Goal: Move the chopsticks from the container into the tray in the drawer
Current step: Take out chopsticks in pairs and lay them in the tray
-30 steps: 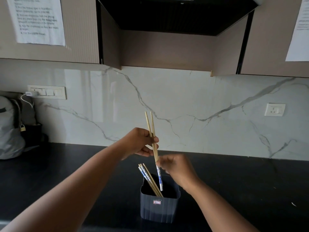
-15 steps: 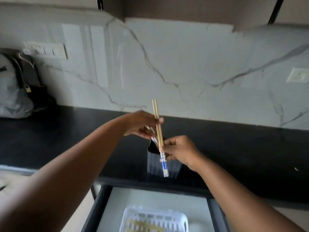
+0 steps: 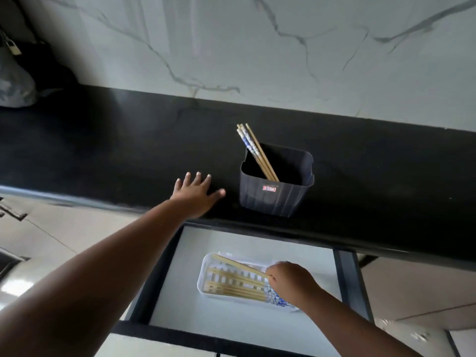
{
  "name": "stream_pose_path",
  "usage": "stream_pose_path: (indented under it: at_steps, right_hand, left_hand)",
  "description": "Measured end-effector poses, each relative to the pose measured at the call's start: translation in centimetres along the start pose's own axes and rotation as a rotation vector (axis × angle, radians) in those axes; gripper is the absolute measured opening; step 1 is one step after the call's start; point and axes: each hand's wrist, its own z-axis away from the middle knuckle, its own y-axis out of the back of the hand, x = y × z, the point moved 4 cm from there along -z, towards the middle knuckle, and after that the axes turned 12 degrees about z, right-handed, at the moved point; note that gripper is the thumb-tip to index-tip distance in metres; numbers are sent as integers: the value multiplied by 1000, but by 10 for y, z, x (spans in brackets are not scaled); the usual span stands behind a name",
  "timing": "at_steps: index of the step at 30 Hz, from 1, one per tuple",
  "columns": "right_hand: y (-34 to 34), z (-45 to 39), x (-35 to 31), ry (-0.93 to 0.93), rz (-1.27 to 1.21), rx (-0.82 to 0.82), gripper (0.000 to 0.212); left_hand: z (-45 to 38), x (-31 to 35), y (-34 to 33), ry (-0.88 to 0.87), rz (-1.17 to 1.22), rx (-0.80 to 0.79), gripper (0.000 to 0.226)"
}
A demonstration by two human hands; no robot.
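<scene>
Currently right hand (image 3: pixel 291 279) pinches a chopstick pair (image 3: pixel 239 266) over the tray (image 3: pixel 206 264), long axis slanted versus those already flat; left hand (image 3: pixel 197 194) (fingers spread, flat on surface (image 3: pixel 103 140)) sits nearer the container (image 3: pixel 277 199).

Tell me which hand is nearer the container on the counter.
Left. The left hand lies flat on the counter, just left of the container and not touching it. The right hand is down in the drawer, holding chopsticks over the tray.
</scene>
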Motion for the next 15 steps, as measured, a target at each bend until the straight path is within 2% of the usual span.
stream_pose_path:
  at_steps: [4,7,10,15]
  right_hand:
    - [-14,-15,-6,-10,60,-49,20]
    - [-19,-22,-13,17,107,-51,37]
    - [-19,-29,-19,61,153,-57,23]
    - [-25,-37,-20,35,185,-85,27]
  left_hand:
    - [7,-16,-26,-33,-83,113,76]
    - [4,-16,-22,-53,-103,119,76]
    - [5,-17,-24,-64,-103,135,76]
    - [4,-17,-24,-71,-107,144,77]
